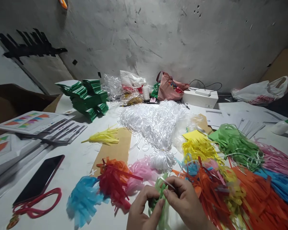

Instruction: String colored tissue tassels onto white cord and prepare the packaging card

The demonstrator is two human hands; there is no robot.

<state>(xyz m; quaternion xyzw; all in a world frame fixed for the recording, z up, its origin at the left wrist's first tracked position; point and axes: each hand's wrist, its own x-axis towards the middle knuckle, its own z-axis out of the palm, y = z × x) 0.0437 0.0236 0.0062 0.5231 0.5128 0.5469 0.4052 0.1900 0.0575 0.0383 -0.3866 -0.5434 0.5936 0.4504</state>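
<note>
Both my hands meet at the bottom centre over a light green paper tassel [159, 188]. My left hand [141, 209] is closed around the tassel's neck. My right hand [184, 203] pinches a thin white string [167, 182] against the tassel's top. Just left of my hands lie finished tassels: red [114, 182], pink [141, 174] and blue [84, 199]. A big bundle of white string [156, 124] lies behind them. To the right are heaps of fringed paper strips, orange [254, 198], yellow [198, 145] and green [235, 145].
A black phone [39, 179] with a red lanyard [36, 204] lies at the left, beside printed sheets [31, 123]. A yellow tassel [103, 136] rests by a cardboard piece [115, 150]. Stacked green paper [87, 95], bags, a white bottle [146, 91] and a white box [200, 98] line the wall.
</note>
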